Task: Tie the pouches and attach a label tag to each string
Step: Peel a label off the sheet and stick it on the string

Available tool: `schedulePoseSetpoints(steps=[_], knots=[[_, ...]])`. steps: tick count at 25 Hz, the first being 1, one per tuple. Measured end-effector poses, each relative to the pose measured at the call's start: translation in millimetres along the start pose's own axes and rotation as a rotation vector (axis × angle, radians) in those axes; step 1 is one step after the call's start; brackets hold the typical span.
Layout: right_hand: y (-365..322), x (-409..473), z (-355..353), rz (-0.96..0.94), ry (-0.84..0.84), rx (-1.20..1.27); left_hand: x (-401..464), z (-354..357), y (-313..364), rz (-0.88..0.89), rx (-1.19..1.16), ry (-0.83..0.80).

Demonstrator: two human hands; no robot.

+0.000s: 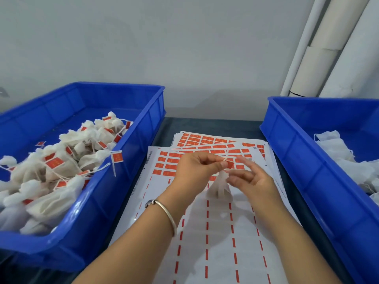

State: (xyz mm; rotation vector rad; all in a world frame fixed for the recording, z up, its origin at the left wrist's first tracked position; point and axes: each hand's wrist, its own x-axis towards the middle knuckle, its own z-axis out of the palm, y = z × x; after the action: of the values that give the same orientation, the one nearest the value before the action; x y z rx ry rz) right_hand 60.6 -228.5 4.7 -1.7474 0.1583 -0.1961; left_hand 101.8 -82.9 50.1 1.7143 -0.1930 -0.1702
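done: many tagged pouches (61, 167) filled left crate (123, 181) | now: left hand (196, 171) pinched string (224, 159) of hanging pouch (220, 185), right hand (252, 179) loose, holding nothing | left: untied pouches (344, 158) waited in right crate (303, 160)

Bright, even light; hands blurred

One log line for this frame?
left hand pinches string | pouch hangs below | right hand open, blurred | over label sheets
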Motion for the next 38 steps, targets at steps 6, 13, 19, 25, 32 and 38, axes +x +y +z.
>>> schedulePoseSetpoints(steps=[6,13,19,25,32,38], knots=[[10.1,-0.9,9.8,0.091,-0.145,-0.111,-12.1,-31.9,31.6,0.091,-0.048,0.123],[13.8,1.4,10.3,0.062,-0.162,-0.086,-13.9,-105.9,89.0,0.297,0.011,0.346],[15.5,4.4,9.3,0.096,-0.159,-0.077,44.0,-175.7,117.1,0.263,0.211,0.457],[16.6,8.8,7.0,0.156,-0.171,0.024,100.9,-200.7,75.3,0.045,0.472,0.496],[14.7,7.4,8.8,0.197,-0.162,0.035,109.2,-203.5,32.2,-0.16,1.2,0.292],[6.2,-2.0,16.4,0.254,-0.139,-0.086,96.0,-172.3,52.1,-0.013,1.164,0.32]])
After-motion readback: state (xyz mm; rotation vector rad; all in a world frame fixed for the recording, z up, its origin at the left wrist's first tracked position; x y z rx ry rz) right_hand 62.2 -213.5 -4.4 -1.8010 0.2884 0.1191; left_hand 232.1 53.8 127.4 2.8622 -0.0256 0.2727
